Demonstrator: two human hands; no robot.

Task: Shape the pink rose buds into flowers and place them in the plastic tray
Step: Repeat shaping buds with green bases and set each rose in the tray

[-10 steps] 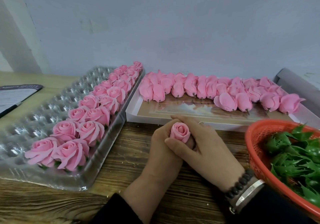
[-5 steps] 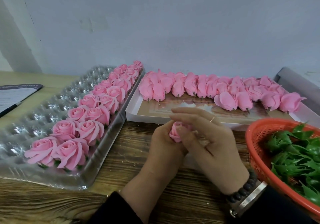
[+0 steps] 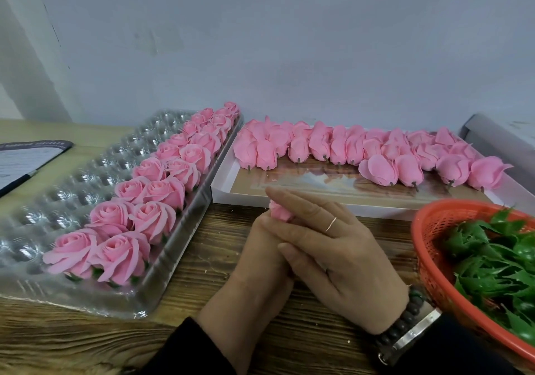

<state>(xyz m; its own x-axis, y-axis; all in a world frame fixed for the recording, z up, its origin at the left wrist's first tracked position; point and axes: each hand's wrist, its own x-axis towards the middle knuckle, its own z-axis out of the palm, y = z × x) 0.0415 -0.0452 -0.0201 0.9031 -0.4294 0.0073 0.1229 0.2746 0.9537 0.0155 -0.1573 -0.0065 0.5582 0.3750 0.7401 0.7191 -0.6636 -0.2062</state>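
At frame centre our right hand has folded over the rose bud, which our left hand grips from below; shaping continues, plastic tray waiting at left.

We seem to be at a small craft workbench: against the plain grey wall lie a clear plastic compartment tray of finished pink roses, rows of unshaped buds and an orange basket of green calyxes.
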